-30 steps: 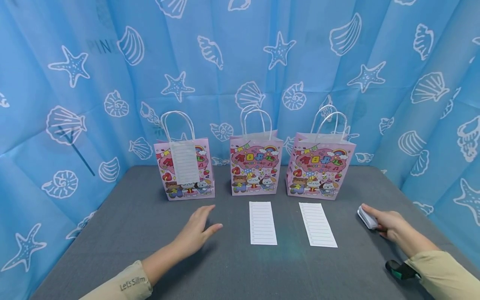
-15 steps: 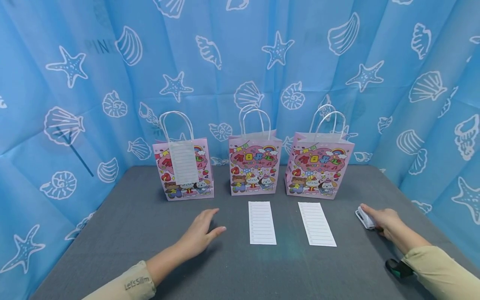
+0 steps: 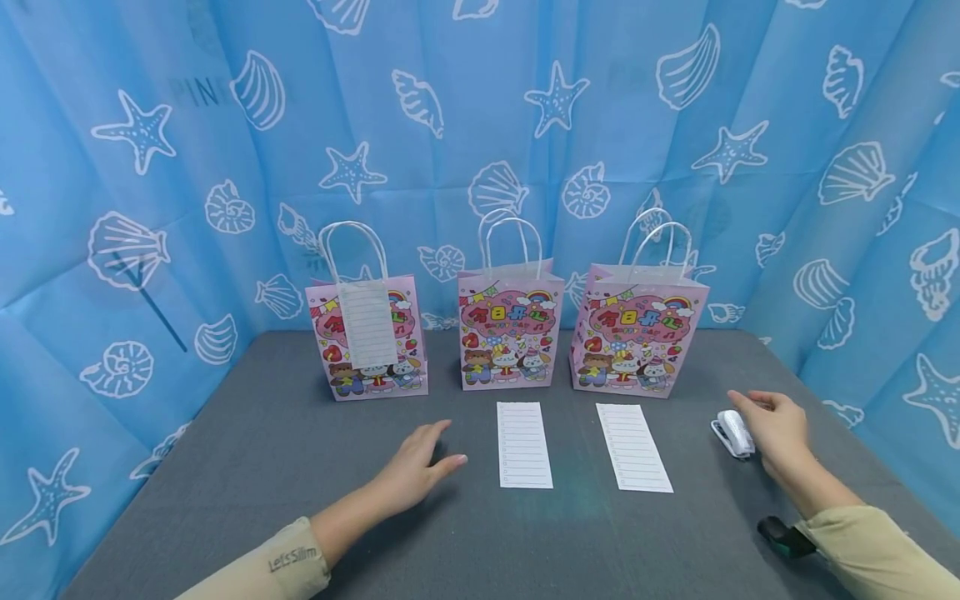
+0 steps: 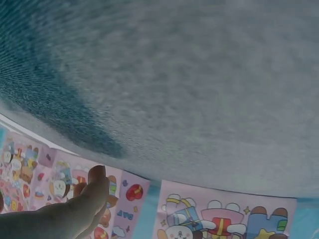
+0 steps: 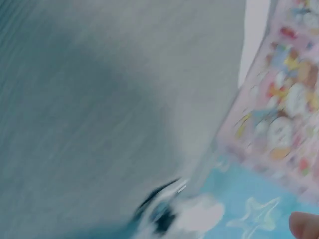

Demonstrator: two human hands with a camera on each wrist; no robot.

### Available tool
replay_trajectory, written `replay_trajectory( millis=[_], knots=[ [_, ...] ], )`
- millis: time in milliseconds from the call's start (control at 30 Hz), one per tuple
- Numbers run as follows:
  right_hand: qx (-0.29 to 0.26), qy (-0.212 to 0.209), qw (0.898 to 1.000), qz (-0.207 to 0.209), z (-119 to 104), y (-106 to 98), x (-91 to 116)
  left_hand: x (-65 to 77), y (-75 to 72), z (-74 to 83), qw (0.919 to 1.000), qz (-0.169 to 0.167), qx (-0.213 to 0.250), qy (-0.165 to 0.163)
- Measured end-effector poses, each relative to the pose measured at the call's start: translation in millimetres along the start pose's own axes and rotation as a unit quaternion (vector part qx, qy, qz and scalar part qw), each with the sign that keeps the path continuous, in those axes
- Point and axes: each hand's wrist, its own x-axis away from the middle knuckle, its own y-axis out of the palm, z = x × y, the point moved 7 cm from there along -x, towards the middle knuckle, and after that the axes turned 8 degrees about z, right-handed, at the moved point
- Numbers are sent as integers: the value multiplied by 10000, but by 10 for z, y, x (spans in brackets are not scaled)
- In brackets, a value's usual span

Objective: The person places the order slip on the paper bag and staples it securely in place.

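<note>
My left hand (image 3: pixel 408 473) hovers over the grey table with fingers extended and thumb apart, holding nothing. Just right of it lies a lined paper slip (image 3: pixel 524 445); a second lined slip (image 3: pixel 634 447) lies farther right. A small white stapler (image 3: pixel 733 434) rests on the table at the right. Beside it is my right hand (image 3: pixel 782 432), fingers loosely bent and off the stapler. In the right wrist view the stapler (image 5: pixel 192 216) appears blurred at the bottom, with one fingertip (image 5: pixel 305 226) at the corner.
Three pink cartoon gift bags stand at the back: a left bag (image 3: pixel 414 367) with a lined slip (image 3: pixel 367 323) hanging over its front, a middle bag (image 3: pixel 506 333) and a right bag (image 3: pixel 637 333). A blue shell-print curtain (image 3: pixel 450 125) hangs behind the grey table (image 3: pixel 450 550).
My right hand has let go of the stapler and drawn back to its right, leaving it on the table. My left hand has drifted right, toward the nearer slip.
</note>
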Motion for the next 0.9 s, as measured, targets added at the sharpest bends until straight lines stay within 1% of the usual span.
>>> replay_trajectory(
  millis=[100, 167, 333, 433, 533, 633, 767, 900],
  knots=[
    [-363, -152, 9987, -316, -116, 110, 100, -11, 32, 16, 10000, -19, 15, -17],
    [-539, -106, 9972, -503, -173, 193, 164, -22, 51, 29, 10000, -19, 8, -48],
    [-775, -15, 9941, -757, -289, 358, 287, -51, 91, 49, 9998, 0, 38, -193],
    [-864, -212, 9917, -930, -369, 453, 356, -68, 105, 60, 9996, 33, 41, -274],
    [-985, -459, 9870, -1187, -449, 558, 420, -88, 119, 75, 9995, 50, 1, -324],
    [-1054, -648, 9818, -1444, -513, 661, 477, -121, 142, 99, 9996, 32, -42, -277],
    [-1068, -757, 9740, -1852, -567, 790, 550, -157, 177, 134, 9997, -67, -75, -225],
    [-1003, -822, 9658, -2247, -611, 912, 616, -187, 210, 144, 9994, -181, -135, -276]
  ],
)
